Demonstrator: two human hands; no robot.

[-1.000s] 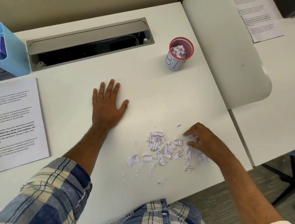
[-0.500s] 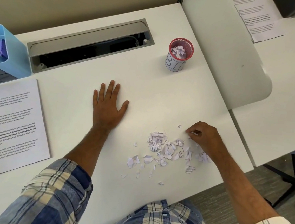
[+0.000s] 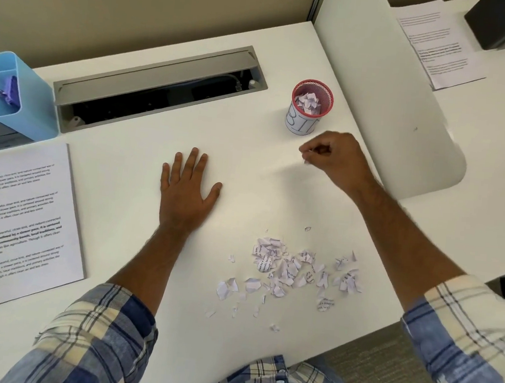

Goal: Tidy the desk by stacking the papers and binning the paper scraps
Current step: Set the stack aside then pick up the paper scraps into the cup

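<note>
**Right hand holds a scrap just short of the bin**

Your right hand [image 3: 335,157] is raised off the bench [image 3: 248,160] with its fingers curled, pinching a small paper scrap [image 3: 306,162] at the fingertips. The bin [image 3: 310,108], a red mesh cup with a white label, stands just beyond that hand and slightly to its left, not touching it; crumpled scraps already lie inside.

Your left hand [image 3: 187,190] lies flat on the bench, palm down, fingers straight and spread, holding nothing. It sits well to the left of your right hand.

The pile of torn scraps [image 3: 293,271] lies on the bench nearer to you than either hand, below your right forearm. A stack of printed papers [image 3: 19,220] rests far to the left of your left hand. 1 more printed sheet [image 3: 438,45] lies on the neighbouring desk, beyond and to the right of your right hand.
</note>
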